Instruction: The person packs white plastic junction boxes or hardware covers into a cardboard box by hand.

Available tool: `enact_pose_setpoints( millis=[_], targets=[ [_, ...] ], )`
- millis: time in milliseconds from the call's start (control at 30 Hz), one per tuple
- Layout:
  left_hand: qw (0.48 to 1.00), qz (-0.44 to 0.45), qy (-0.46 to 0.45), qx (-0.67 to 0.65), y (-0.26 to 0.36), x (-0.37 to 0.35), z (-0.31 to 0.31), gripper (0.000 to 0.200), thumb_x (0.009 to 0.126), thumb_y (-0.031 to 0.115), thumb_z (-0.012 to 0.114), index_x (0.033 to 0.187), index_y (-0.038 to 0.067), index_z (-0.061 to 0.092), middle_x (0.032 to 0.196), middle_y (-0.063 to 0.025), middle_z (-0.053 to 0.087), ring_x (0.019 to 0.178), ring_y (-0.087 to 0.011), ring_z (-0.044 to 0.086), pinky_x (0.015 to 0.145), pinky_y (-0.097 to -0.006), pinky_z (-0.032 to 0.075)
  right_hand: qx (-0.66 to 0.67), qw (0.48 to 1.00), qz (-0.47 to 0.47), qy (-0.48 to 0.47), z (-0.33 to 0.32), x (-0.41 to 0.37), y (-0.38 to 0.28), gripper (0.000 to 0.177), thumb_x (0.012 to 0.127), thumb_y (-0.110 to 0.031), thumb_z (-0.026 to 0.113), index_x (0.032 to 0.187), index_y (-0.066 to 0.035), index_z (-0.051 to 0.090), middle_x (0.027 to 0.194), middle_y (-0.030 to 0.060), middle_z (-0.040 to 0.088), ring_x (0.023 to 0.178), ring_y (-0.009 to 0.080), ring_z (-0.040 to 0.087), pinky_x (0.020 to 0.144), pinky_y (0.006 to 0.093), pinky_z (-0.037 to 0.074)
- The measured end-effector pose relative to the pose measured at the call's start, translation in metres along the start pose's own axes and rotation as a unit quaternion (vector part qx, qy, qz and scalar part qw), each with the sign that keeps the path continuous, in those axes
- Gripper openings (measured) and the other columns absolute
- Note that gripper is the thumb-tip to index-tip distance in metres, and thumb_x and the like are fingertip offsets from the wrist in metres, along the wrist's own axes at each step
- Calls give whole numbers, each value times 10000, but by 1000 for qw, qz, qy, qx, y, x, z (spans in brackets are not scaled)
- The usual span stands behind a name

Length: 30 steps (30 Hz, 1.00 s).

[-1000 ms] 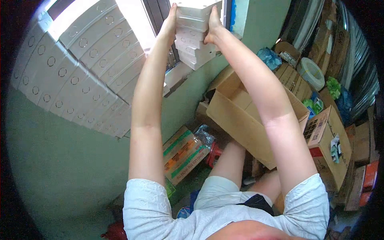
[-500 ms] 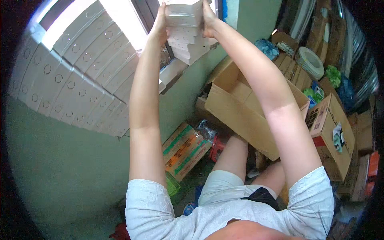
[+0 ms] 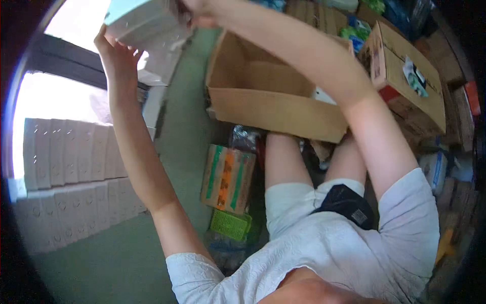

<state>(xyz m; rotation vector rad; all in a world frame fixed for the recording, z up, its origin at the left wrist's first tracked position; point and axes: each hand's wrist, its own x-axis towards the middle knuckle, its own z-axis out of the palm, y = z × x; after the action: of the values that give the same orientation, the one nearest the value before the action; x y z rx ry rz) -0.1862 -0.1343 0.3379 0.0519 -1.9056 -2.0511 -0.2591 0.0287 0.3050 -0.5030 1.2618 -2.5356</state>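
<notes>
A stack of white boxes (image 3: pixel 152 28) stands by the window at the top left, its upper end cut off by the frame edge. My left hand (image 3: pixel 120 55) is at the near left side of the upper boxes, thumb raised along the side and fingers curled under. On the opposite side, my right hand (image 3: pixel 200 14) grips the boxes, its fingers blurred and partly hidden at the top edge. Both hands are closed on the boxes between them. Lower white boxes (image 3: pixel 159 63) show beneath, beside the sill.
Rows of white boxes (image 3: pixel 76 157) line the window at left. A large open carton (image 3: pixel 278 114) stands before my legs, with a closed carton (image 3: pixel 415 76) to its right. A taped cardboard box (image 3: pixel 228 177) and green basket (image 3: pixel 230 224) lie on the floor.
My view has turned, so the window and boxes sit farther left. Both hands have shifted left in view with the white boxes, and the right arm now reaches across above the open carton.
</notes>
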Motion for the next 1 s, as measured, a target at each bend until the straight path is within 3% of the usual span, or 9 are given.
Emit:
enact_pose_setpoints(
  millis=[100,167,233,300,400,600,700,800,1000],
  targets=[
    [981,-29,-192,-11,-55,25,14,474,994,424,353,1268,61,485,1046,-122,623,1114,-192,544,1067,-496,273,-7,999,-22,44,-60,-55,-29,666,912,-587,333,1305,-64,454,1242,109,520,1193,242,466,979,414,370],
    [966,-44,-253,-13,-99,21,52,346,999,272,450,773,116,660,665,-20,591,729,-160,574,949,-413,360,-7,996,-24,86,-104,-88,-40,650,918,-572,342,1292,-57,473,1223,107,542,1179,235,487,973,400,389],
    [825,-153,-504,-205,-139,11,88,367,995,334,375,837,56,556,668,-62,551,741,-197,550,908,-429,403,-14,991,-21,131,-144,-126,-42,635,924,-558,351,1280,-51,492,1204,105,564,1165,228,509,967,386,409],
    [904,-230,-342,-115,-146,-50,158,539,882,392,404,1205,-33,474,1028,-184,582,1046,-281,526,960,-503,378,-23,984,-10,178,-183,-164,-33,621,930,-544,359,1267,-45,511,1185,103,586,1151,221,531,961,373,428],
    [868,-269,-408,-84,-192,-86,200,649,816,395,480,1335,13,399,1339,-213,439,1244,-354,412,1008,-562,334,-65,961,32,267,-220,-221,-3,747,859,-679,357,1339,-112,433,1304,106,477,1234,259,421,1012,468,331],
    [756,-474,-447,-64,-266,-104,228,644,767,287,538,1358,77,390,1358,-174,437,1205,-363,456,984,-557,378,38,909,99,403,-275,-274,56,675,832,-662,409,1186,-105,553,1143,69,564,1054,203,521,894,344,414],
    [675,-544,-493,-75,-304,-95,237,656,750,285,535,1346,46,404,1328,-175,478,1201,-363,463,997,-549,371,56,893,127,429,-319,-278,106,800,865,-706,279,1307,-55,427,1236,139,498,1126,238,487,938,387,387],
    [649,-569,-499,-76,-319,-92,245,642,742,270,533,1335,47,428,1335,-163,483,1211,-347,464,1022,-536,355,115,852,144,489,-324,-272,113,763,916,-641,272,1314,-5,415,1297,169,474,1195,249,454,987,384,358],
    [663,-541,-518,16,-339,-100,247,782,662,233,583,1375,-5,367,1377,-164,436,1287,-296,408,1141,-465,238,-115,722,237,639,-333,-285,132,635,914,-573,317,1207,-49,526,1150,99,565,1045,218,525,915,343,401]
  ],
)
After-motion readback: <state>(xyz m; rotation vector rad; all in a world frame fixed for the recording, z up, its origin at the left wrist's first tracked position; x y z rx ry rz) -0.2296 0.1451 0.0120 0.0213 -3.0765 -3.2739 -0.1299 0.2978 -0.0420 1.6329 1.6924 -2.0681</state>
